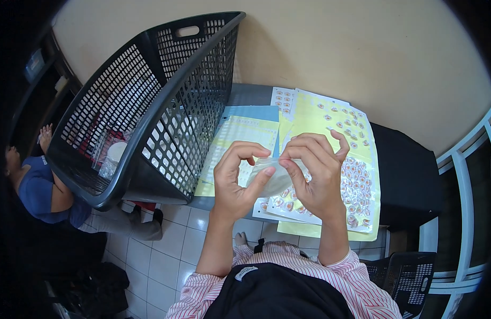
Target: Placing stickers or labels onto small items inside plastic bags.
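Translucent pouch (278,182) sits above the desk (252,95), its long axis unclear, right between my grips. My left grip (237,181) holds its left side; my right grip (320,178) pinches its upper-right edge.

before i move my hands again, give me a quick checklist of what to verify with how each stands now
1. Left hand on the clear plastic: ok, thumb pressed against it.
2. Right hand on it too: ok, fingers at its upper edge.
3. Whether the plastic is open along that edge: cannot tell.
4. Small pieces gathered in one spot: not ok, many cluster near the right hand, others lie scattered farther off.
5. Black basket apart from both hands: ok, it stands to their left.
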The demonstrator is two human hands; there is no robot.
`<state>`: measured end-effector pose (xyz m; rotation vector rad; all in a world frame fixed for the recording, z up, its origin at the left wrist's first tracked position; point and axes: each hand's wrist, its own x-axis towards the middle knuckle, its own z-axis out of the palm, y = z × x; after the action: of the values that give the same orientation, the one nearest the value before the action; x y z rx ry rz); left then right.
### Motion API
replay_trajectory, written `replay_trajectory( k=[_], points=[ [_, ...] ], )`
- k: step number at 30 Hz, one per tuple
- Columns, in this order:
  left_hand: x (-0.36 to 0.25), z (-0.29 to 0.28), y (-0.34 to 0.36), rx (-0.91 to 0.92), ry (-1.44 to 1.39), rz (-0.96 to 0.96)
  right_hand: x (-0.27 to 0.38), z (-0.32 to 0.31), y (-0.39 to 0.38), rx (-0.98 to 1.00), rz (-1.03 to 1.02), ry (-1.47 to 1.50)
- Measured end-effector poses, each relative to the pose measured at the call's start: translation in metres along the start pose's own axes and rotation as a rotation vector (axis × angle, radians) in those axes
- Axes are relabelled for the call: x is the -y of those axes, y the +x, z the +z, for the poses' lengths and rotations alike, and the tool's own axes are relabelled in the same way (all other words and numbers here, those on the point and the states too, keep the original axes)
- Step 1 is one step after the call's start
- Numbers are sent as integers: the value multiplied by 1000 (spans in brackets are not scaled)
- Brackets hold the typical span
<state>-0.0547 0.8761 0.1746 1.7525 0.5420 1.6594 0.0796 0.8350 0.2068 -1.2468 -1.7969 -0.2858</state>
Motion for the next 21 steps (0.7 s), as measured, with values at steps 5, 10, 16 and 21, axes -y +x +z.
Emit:
replay_trajectory(
  k=[5,10,16,21],
  points=[
    [11,-12,2,76,-8,-7,-1,2,-1,-23,6,-32],
    [13,-7,4,94,34,-8,7,2,2,-7,63,-112],
    [9,6,5,117,96,45,0,10,-3,-18,16,-83],
    [9,9,5,129,158,72,-7,6,-4,-49,14,-87]
  ],
)
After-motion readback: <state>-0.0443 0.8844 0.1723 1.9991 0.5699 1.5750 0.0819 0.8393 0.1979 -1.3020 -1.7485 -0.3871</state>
